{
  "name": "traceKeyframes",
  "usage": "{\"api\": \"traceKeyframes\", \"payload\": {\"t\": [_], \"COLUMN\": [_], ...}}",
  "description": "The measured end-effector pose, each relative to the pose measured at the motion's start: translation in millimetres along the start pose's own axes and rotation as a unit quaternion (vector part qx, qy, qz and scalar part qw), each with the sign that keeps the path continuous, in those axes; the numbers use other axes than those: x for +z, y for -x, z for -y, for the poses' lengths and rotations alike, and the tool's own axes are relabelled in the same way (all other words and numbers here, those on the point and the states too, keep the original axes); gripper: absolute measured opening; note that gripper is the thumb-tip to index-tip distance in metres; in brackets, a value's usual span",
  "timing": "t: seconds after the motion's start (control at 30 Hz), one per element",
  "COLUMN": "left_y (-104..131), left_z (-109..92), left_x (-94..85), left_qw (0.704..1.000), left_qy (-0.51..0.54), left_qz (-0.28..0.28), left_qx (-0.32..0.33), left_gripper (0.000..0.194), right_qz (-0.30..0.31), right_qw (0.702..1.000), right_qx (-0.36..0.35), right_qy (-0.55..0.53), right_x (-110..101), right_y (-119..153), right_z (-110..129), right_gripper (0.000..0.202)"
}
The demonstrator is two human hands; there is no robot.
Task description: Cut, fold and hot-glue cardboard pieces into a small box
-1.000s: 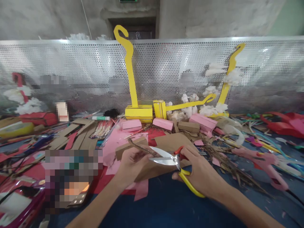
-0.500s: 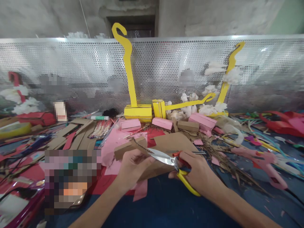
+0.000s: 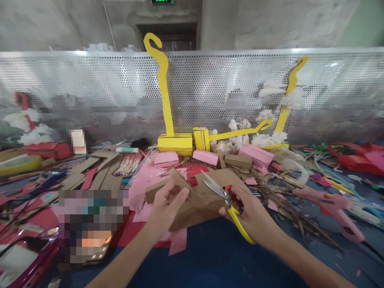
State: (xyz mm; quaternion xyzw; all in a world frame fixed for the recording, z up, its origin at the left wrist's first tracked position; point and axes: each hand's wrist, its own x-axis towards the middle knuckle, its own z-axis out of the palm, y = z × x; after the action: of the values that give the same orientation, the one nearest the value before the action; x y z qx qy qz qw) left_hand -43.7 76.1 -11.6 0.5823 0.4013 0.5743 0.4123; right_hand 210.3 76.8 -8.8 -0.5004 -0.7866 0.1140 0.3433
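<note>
"Left fingers (image 3: 181, 197) are pinching a narrow brown cardboard strip (image 3: 179, 178) above the blue desk (image 3: 210, 258)."
"Right fingers (image 3: 240, 194) are grasping red-and-yellow-handled metal scissors (image 3: 226, 197) pointing that way, so one slip could nick skin."

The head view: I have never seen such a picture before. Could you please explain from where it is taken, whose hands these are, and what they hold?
There is no machine here. A person wears a camera on the head, looking forward and down, so you see the person's own two bare hands.

The left hand holds a thin strip of brown cardboard. The right hand holds scissors with a red and a yellow handle, their blades slightly apart.

On the blue surface lie a larger brown sheet, pink boxes and, at the right, a pink glue gun. A tall yellow hook shape stands before a perforated metal panel. Some patches are blurred out.
</note>
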Motion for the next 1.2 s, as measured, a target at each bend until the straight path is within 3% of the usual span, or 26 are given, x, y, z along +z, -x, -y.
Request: {"api": "traceKeyframes", "payload": {"t": [0.13,0.4,0.7,0.87,1.2], "left_y": [-1.6,-1.5,3.6,4.0,11.4], "left_z": [-6.7,-9.9,-5.6,-9.3,-11.8], "left_x": [1.9,8.8,6.9,8.3,7.4], "left_qw": [0.998,0.988,0.984,0.992,0.995], "left_qy": [0.049,0.137,0.104,0.046,-0.026], "left_qz": [0.028,0.049,0.094,0.098,0.086], "left_qx": [0.012,-0.062,-0.109,-0.059,-0.046], "left_gripper": [0.022,0.02,0.037,0.028,0.019], "right_qz": [0.003,0.005,0.021,0.026,0.039], "right_qw": [1.0,1.0,0.999,0.999,0.998], "right_qx": [-0.012,-0.007,0.003,0.011,0.005], "right_qy": [0.01,0.028,0.036,0.045,0.058], "right_x": [-1.2,3.4,3.4,-0.3,-1.6], "right_y": [0.0,1.9,0.9,1.4,4.8], "right_z": [0.7,-2.1,-1.5,5.2,17.1], "right_gripper": [0.032,0.03,0.031,0.032,0.031]}}
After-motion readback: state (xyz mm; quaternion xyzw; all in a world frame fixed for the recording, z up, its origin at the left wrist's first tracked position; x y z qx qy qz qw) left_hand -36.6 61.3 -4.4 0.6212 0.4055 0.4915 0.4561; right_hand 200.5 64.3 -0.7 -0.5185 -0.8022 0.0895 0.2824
